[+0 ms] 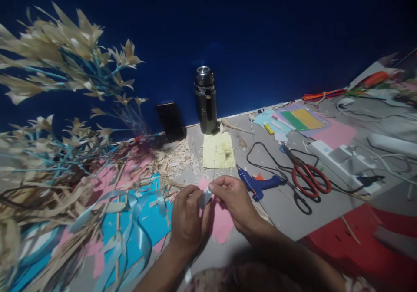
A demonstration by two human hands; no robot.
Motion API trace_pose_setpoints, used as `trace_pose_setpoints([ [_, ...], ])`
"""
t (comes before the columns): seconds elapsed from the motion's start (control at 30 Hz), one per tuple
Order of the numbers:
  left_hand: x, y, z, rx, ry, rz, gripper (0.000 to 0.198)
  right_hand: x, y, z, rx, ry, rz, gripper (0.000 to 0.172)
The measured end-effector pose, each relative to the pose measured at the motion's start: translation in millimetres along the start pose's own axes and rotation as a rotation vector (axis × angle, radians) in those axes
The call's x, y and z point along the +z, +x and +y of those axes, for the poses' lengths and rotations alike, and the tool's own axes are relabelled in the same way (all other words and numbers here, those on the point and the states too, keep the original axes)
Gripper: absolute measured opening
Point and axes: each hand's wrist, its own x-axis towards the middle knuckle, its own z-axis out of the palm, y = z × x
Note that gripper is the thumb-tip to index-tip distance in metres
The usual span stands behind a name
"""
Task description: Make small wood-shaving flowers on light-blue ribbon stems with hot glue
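A: Nearest the lens, head view: left hand [187, 216] and right hand [233, 201], both raised just over a pink paper sheet [223, 229] on the grey tabletop [286, 207]. Grip?
B: Thumb and fingertips of each hand pinched closed on one small pale blue-grey ribbon piece [205, 196]. Left hand at its lower side, right hand at its top, other fingers curled. Shared between two hands probably for steadiness and a close look.
A: Position of the ribbon piece?
B: Between both hands, above the pink sheet; contact with the sheet not discernible.
A: Within reach?
B: Blue plastic hot-glue gun [259, 184] just beside the right hand. Red-handled steel scissors [309, 179] beyond, near a white power strip [339, 159]. Likely laid on that side for quick pickup.
A: Farther back?
B: Yellow paper square [218, 151], then a dark metal flask [206, 101] upright at the blue wall and a black phone [171, 122] leaned against it. Leftward, loops of light blue satin ribbon [137, 222] beside a bundle of dried tan leaves [48, 109].
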Motion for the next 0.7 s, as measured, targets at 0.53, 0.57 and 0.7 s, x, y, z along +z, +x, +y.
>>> trace_pose_setpoints([
  [0.53,-17.5,33.9,5.7,-1.453,-1.533,-0.52,0.025,-17.8,5.3,3.1,-0.199,-0.233,-0.025,0.016],
  [0.57,-19.6,35.3,5.9,-1.445,-1.542,-0.541,0.025,-16.5,6.0,-0.6,-0.205,-0.251,-0.05,0.014],
  [0.7,-24.2,37.6,7.1,-1.398,-1.477,-0.533,0.026,-9.7,11.3,-14.0,-0.205,-0.285,-0.148,0.009],
])
